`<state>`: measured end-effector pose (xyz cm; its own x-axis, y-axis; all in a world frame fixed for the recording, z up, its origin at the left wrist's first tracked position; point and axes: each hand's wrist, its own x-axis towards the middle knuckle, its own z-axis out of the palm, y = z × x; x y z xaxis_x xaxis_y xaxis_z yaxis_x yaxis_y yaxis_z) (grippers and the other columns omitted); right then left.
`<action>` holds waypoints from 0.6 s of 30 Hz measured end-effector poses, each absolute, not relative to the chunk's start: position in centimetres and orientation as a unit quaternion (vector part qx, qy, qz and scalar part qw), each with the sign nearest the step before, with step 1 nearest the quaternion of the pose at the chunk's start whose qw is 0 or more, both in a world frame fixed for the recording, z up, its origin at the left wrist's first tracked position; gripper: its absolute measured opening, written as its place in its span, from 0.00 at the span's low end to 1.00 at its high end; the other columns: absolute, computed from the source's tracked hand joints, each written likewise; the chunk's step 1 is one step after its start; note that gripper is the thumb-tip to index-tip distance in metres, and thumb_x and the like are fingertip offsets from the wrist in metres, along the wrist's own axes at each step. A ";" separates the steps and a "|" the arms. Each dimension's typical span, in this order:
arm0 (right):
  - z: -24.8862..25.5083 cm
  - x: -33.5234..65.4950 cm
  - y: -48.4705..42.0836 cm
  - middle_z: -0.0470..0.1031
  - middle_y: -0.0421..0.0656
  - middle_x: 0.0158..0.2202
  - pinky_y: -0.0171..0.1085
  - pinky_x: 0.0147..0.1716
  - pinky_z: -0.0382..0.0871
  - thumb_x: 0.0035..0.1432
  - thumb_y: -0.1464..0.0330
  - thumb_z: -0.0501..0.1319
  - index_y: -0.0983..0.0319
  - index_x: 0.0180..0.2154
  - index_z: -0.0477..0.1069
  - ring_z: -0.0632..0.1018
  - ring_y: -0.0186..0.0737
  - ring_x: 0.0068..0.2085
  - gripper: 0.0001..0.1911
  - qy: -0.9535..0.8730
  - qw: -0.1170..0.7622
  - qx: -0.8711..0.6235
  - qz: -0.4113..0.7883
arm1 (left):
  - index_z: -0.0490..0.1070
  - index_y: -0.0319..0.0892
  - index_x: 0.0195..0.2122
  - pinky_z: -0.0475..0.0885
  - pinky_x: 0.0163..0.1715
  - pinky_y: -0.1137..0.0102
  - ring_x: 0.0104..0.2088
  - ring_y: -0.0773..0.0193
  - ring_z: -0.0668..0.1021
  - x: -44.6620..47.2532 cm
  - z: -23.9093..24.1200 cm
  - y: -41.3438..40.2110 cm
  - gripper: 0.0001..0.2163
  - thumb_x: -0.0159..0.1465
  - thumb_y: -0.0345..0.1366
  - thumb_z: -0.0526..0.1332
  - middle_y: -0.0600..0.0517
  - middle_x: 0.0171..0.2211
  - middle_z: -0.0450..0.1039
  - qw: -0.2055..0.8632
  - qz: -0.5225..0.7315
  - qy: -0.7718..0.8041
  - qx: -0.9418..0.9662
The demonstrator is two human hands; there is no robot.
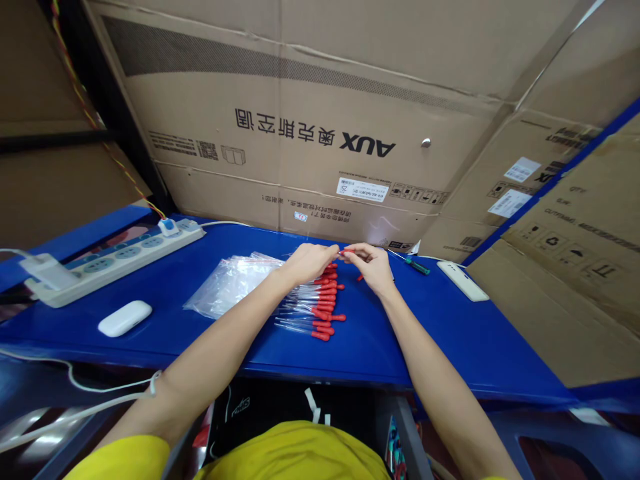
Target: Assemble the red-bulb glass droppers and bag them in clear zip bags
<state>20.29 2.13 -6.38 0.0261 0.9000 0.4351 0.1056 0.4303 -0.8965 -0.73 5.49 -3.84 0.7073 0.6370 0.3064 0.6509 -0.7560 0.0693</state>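
My left hand point(311, 261) and my right hand point(374, 265) meet at the back of the blue table, fingers pinched together. Between their fingertips is a dropper with a red rubber bulb point(347, 251); my right fingers grip the bulb, and its tube is mostly hidden by my left hand. A row of droppers point(325, 308) with clear tubes and red bulbs lies below my hands, tubes pointing left. Another small red piece point(360, 277) rests under my right hand. Clear plastic bags point(233, 285) lie in a stack, partly behind my left forearm.
A screwdriver point(416, 265) with a green handle and a white slab-shaped device point(463, 281) lie to the right. On the left are a white earbud case point(125, 318) and a power strip point(120, 257) with plugs. Large cardboard sheets point(300, 87) wall off the back of the table point(440, 347).
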 end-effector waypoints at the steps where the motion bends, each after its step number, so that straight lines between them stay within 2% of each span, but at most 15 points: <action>1: -6.3 20.4 2.1 0.87 0.45 0.34 0.46 0.42 0.85 0.51 0.52 0.78 0.59 0.38 0.83 0.88 0.49 0.36 0.20 -0.612 0.580 -0.413 0.344 | 0.73 0.44 0.48 0.64 0.33 0.67 0.39 0.52 0.85 -0.8 -3.9 5.5 0.14 0.80 0.42 0.49 0.44 0.42 0.85 0.020 -0.160 -0.350 -0.923; 7: -5.9 20.4 2.4 0.86 0.43 0.31 0.44 0.37 0.82 0.52 0.49 0.76 0.58 0.40 0.82 0.87 0.48 0.33 0.22 -0.608 0.572 -0.419 0.357 | 0.77 0.48 0.49 0.66 0.37 0.69 0.43 0.56 0.84 -1.3 -3.9 6.0 0.17 0.80 0.46 0.49 0.49 0.45 0.85 -0.020 -0.218 -0.328 -0.919; 11: -5.8 20.7 2.6 0.85 0.43 0.30 0.41 0.34 0.80 0.51 0.47 0.76 0.59 0.37 0.80 0.86 0.45 0.30 0.24 -0.598 0.578 -0.428 0.354 | 0.77 0.49 0.51 0.65 0.36 0.69 0.42 0.55 0.83 -1.5 -3.8 6.3 0.18 0.79 0.50 0.50 0.51 0.44 0.85 -0.062 -0.230 -0.350 -0.906; 16: -5.6 20.8 2.7 0.82 0.41 0.28 0.40 0.33 0.79 0.52 0.47 0.75 0.59 0.35 0.79 0.83 0.41 0.28 0.23 -0.564 0.618 -0.433 0.335 | 0.75 0.45 0.36 0.63 0.35 0.68 0.37 0.56 0.82 -1.3 -3.9 6.5 0.24 0.80 0.48 0.45 0.49 0.36 0.83 -0.110 -0.268 -0.379 -0.879; 18: -5.6 20.6 2.6 0.80 0.39 0.27 0.38 0.31 0.77 0.53 0.47 0.74 0.59 0.36 0.78 0.81 0.39 0.26 0.23 -0.552 0.631 -0.430 0.335 | 0.74 0.45 0.37 0.62 0.34 0.67 0.36 0.55 0.81 -1.3 -4.0 6.5 0.23 0.80 0.49 0.45 0.49 0.34 0.82 -0.108 -0.276 -0.378 -0.877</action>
<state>20.64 2.64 -5.59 0.1648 0.8978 0.4084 0.0516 0.4056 -0.9126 -1.25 6.50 -4.01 0.5623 0.7224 0.4025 0.6036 -0.6912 0.3974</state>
